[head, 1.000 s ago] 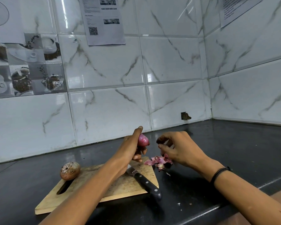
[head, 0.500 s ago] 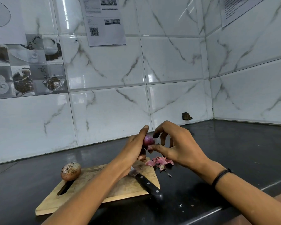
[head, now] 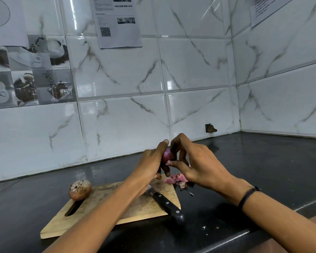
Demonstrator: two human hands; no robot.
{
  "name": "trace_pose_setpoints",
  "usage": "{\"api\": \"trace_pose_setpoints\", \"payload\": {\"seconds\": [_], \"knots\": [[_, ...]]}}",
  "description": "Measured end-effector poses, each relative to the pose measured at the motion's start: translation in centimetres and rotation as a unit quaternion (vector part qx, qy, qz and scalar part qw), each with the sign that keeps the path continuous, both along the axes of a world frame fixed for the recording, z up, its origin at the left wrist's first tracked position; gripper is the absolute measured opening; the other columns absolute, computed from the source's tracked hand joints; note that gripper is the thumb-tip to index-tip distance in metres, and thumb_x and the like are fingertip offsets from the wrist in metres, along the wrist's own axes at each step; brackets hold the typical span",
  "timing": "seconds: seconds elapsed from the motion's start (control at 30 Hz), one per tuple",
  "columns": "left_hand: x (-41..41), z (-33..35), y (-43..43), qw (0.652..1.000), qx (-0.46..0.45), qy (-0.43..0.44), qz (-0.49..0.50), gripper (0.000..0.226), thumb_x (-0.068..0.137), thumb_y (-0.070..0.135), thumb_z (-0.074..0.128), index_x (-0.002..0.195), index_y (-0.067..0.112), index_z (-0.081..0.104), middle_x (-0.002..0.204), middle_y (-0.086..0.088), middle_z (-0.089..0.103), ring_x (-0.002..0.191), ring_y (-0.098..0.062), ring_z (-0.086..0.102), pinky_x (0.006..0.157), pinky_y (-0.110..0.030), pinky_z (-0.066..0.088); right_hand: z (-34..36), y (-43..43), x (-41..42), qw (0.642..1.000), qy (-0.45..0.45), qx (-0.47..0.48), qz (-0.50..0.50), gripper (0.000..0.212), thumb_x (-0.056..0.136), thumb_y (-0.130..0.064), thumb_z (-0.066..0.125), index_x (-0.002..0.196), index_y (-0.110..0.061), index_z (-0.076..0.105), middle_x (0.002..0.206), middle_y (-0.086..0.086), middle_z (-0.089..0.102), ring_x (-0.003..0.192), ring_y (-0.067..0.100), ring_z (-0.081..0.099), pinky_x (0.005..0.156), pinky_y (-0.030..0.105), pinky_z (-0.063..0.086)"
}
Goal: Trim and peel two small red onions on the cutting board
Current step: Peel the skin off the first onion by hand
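Note:
My left hand (head: 152,161) grips a small purple-red onion (head: 166,155) in the air above the far right corner of the wooden cutting board (head: 98,212). My right hand (head: 195,162) meets it from the right, thumb and fingertips pinching a bit of pink skin at the onion's lower edge. Most of that onion is hidden by the fingers. A second onion (head: 79,189), brown and with its skin on, sits on the board's far left corner. A black-handled knife (head: 167,203) lies on the board's right side, handle over the near edge.
Pink onion peels (head: 177,178) lie on the dark counter (head: 263,170) just past the board's right corner, with small scraps nearer the front edge. White marble-look tiles form the wall behind and to the right, close to the hands.
My right hand came up from above the peel pile to the onion and now pinches its skin. My left hand kept holding the onion and shifted slightly right.

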State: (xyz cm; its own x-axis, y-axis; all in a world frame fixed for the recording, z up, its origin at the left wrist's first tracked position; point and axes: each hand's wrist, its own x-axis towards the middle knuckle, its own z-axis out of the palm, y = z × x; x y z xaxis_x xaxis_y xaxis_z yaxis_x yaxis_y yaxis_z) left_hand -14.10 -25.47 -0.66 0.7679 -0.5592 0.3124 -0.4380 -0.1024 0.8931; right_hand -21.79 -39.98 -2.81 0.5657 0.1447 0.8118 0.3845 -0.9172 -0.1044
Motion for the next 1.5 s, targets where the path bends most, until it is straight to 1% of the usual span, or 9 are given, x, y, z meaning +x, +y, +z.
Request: {"api": "trace_pose_setpoints", "payload": {"seconds": [0.23,0.4,0.63,0.73,0.8,0.93,1.1,1.27,1.5], "knots": [[0.0,0.3,0.3,0.999,-0.009,0.026,-0.019,0.059,0.102,0.055,0.039,0.086,0.007,0.07,0.062,-0.01,0.068,0.034,-0.009,0.037,0.061,-0.03,0.044,0.3,-0.2,-0.6,0.998,-0.012,0.049,-0.032,0.039,0.087,-0.069,0.059,0.088,-0.03,0.055,0.075,-0.021,0.058,0.072,0.006,0.06,0.062,0.03,0.052],[0.4,0.4,0.2,0.997,-0.027,0.068,-0.009,0.051,0.101,0.051,0.041,0.096,0.006,0.063,0.068,-0.01,0.07,0.037,-0.012,0.032,0.064,-0.033,0.045,0.6,-0.2,-1.0,0.996,-0.025,0.07,-0.052,0.013,0.087,-0.019,0.067,0.089,-0.029,0.059,0.082,-0.016,0.06,0.08,0.005,0.057,0.064,0.026,0.048],[0.5,0.2,0.3,0.997,-0.017,0.069,-0.001,0.047,0.1,0.047,0.048,0.104,0.004,0.063,0.068,-0.009,0.07,0.035,-0.01,0.034,0.058,-0.028,0.05,0.1,-0.6,-0.6,0.983,0.032,0.113,-0.142,0.047,0.096,-0.032,0.053,0.054,-0.014,0.05,0.051,-0.006,0.052,0.054,0.011,0.045,0.058,0.033,0.044],[0.7,0.0,0.3,0.997,-0.014,0.073,0.001,0.048,0.1,0.047,0.047,0.109,0.003,0.062,0.064,-0.009,0.067,0.035,-0.01,0.031,0.056,-0.028,0.05,-0.1,-1.2,-0.1,0.983,0.081,0.104,-0.128,0.014,0.094,-0.027,0.068,0.094,-0.017,0.078,0.085,-0.005,0.074,0.08,0.007,0.067,0.077,0.031,0.058],[0.9,0.0,0.4,0.997,-0.008,0.072,0.003,0.052,0.1,0.049,0.046,0.111,0.002,0.065,0.062,-0.008,0.066,0.035,-0.011,0.031,0.056,-0.028,0.047,-0.1,-1.4,0.0,0.982,0.1,0.106,-0.12,0.023,0.094,-0.013,0.067,0.115,-0.018,0.075,0.1,-0.003,0.077,0.088,0.007,0.072,0.082,0.025,0.059],[0.5,0.0,0.6,0.998,0.011,0.055,-0.011,0.061,0.101,0.054,0.042,0.099,0.002,0.074,0.059,-0.007,0.063,0.035,-0.01,0.034,0.054,-0.027,0.047,0.0,-1.1,-0.2,0.986,0.084,0.105,-0.097,0.016,0.094,-0.021,0.066,0.106,-0.025,0.075,0.1,-0.009,0.075,0.088,0.003,0.071,0.081,0.034,0.06],[0.0,0.1,0.6,0.999,0.021,0.042,-0.013,0.06,0.1,0.057,0.043,0.089,0.005,0.071,0.057,-0.01,0.061,0.032,-0.008,0.039,0.05,-0.024,0.046,0.5,0.2,-1.0,0.996,0.006,0.083,-0.011,0.012,0.094,-0.035,0.065,0.102,-0.026,0.068,0.094,-0.018,0.068,0.087,0.004,0.066,0.065,0.013,0.045],[-0.4,0.1,0.4,0.999,0.039,0.024,-0.018,0.056,0.101,0.055,0.04,0.08,0.008,0.062,0.051,-0.008,0.056,0.032,-0.009,0.04,0.045,-0.021,0.042,0.6,0.3,-0.7,0.999,-0.012,0.048,0.021,0.055,0.076,-0.041,0.086,0.116,-0.025,0.053,0.105,-0.019,0.06,0.085,0.011,0.062,0.065,0.013,0.046],[-0.8,0.1,0.2,0.998,0.041,0.04,-0.014,0.055,0.101,0.053,0.038,0.081,0.005,0.057,0.05,-0.008,0.056,0.03,-0.011,0.046,0.052,-0.028,0.039,0.4,0.3,-0.5,1.0,-0.01,0.001,0.01,0.055,0.08,-0.037,0.083,0.117,-0.031,0.042,0.09,-0.019,0.057,0.08,0.003,0.059,0.065,0.026,0.052]]}}
